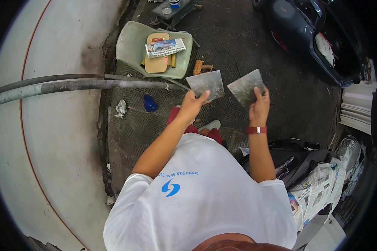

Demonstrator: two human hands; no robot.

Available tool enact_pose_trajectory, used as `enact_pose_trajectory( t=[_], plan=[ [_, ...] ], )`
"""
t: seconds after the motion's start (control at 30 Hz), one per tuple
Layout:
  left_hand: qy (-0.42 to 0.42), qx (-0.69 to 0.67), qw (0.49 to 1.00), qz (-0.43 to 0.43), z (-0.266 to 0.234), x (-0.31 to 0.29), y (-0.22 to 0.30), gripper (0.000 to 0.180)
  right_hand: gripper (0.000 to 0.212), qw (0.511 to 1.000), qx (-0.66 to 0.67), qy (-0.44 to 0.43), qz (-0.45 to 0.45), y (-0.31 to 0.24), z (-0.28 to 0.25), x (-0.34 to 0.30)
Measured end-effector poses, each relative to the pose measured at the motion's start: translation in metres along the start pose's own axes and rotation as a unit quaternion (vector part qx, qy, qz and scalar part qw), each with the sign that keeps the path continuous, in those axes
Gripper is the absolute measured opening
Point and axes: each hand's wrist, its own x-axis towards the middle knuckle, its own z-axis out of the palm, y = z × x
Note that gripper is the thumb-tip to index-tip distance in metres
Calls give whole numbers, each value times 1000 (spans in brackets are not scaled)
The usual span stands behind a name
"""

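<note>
My left hand is closed on a flat, grey, roughly rectangular plate, with the thumb pressed on its top face. A similar grey plate, turned at an angle, is gripped by my right hand with the thumb on its upper face. The two plates are held side by side in front of me with a narrow gap between them. Both have a smeared, dull surface. The fingers beneath the plates are mostly hidden. A red band circles my right wrist.
Beyond my left hand stands a pale green plastic chair bearing a folded newspaper and a tan board. An orange tool, blue cloth and crumpled paper lie nearby. Pipes jut from the left; dark vehicle parts are at right.
</note>
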Motion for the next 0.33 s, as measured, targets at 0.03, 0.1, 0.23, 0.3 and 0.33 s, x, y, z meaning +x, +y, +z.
enact_pose_trajectory(
  t=[0.03, 0.1, 0.23, 0.3, 0.33],
  plan=[
    [-4, -93, 995, -28, -9, -1, 1, 39, 46, 991, 104, -7, 82, 6, 15, -2],
    [-32, -206, 976, -59, -26, -1, 3, 45, 34, 985, 88, -43, 141, 31, 43, -15],
    [-96, -151, 978, -105, -76, 7, -14, 54, 26, 943, 60, -164, 283, 87, 92, -36],
    [-135, -34, 978, -155, -113, 9, -20, 58, 27, 929, 36, -198, 311, 102, 114, -35],
    [-99, 70, 978, -172, -128, 4, -20, 63, 29, 927, 30, -196, 318, 118, 121, -28]
  ],
)
